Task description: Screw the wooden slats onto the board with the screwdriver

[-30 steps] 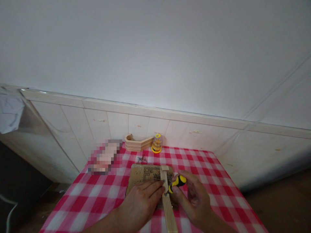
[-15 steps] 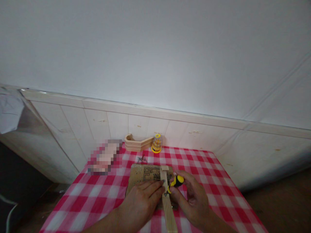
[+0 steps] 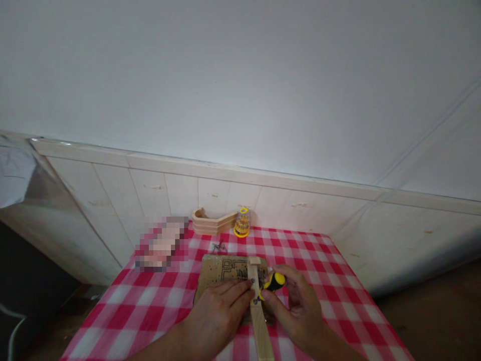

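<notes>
My right hand (image 3: 295, 308) is closed round a yellow-and-black screwdriver (image 3: 273, 284), whose tip points down-left at a screw in a pale wooden slat (image 3: 259, 326). The slat lies lengthwise over a brown engraved wooden board (image 3: 221, 268) on the red-and-white checked tablecloth (image 3: 150, 306). My left hand (image 3: 218, 316) rests flat on the board with its fingers stretched toward the slat, pressing beside the screw.
At the back of the table stand a curved stack of wooden pieces (image 3: 212, 222) and a yellow screwdriver-bit holder (image 3: 242, 222). A few dark screws (image 3: 219, 246) lie behind the board. A blurred-out patch (image 3: 161, 243) sits at the left. A white panelled wall (image 3: 263, 190) runs behind.
The screwdriver handle has shifted slightly in my right hand, its fingers regripping. My left hand and the slat stay in place.
</notes>
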A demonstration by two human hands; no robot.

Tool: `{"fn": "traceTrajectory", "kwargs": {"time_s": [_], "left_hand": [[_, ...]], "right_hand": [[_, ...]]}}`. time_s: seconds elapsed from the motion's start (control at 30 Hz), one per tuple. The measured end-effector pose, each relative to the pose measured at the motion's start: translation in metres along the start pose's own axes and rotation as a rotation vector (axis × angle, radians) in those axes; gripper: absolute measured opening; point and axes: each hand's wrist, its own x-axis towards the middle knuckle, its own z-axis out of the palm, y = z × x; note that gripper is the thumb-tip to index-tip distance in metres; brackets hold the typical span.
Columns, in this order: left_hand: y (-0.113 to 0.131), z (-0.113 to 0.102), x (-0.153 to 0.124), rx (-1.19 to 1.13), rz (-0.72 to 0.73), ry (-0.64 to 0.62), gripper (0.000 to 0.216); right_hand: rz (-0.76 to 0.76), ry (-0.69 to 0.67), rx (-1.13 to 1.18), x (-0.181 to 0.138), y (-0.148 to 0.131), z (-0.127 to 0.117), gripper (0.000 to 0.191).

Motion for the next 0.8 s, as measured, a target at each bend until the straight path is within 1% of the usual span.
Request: {"fn": "traceTrajectory", "kwargs": {"time_s": [0.17, 0.33, 0.4, 0.5, 0.7, 0.8], "left_hand": [[-0.002, 0.001, -0.002, 0.002, 0.029, -0.013, 0.032], [-0.004, 0.001, -0.002, 0.019, 0.034, -0.024, 0.033], [-0.003, 0.002, -0.003, 0.023, 0.031, -0.022, 0.034], [-0.002, 0.001, -0.002, 0.025, 0.026, -0.019, 0.034], [-0.002, -0.001, 0.001, 0.024, 0.036, 0.006, 0.032], [-0.002, -0.001, 0.001, 0.025, 0.030, -0.005, 0.032]], "right_hand": [[0.031, 0.053, 0.053, 0.003, 0.000, 0.001, 0.041], [0.181, 0.155, 0.131, 0.013, 0.000, 0.002, 0.037], [0.237, 0.172, 0.152, 0.016, 0.001, 0.002, 0.036], [0.263, 0.165, 0.179, 0.016, 0.004, 0.003, 0.037], [0.229, 0.120, 0.176, 0.012, 0.011, 0.006, 0.042], [0.217, 0.081, 0.178, 0.010, 0.013, 0.005, 0.045]]}}
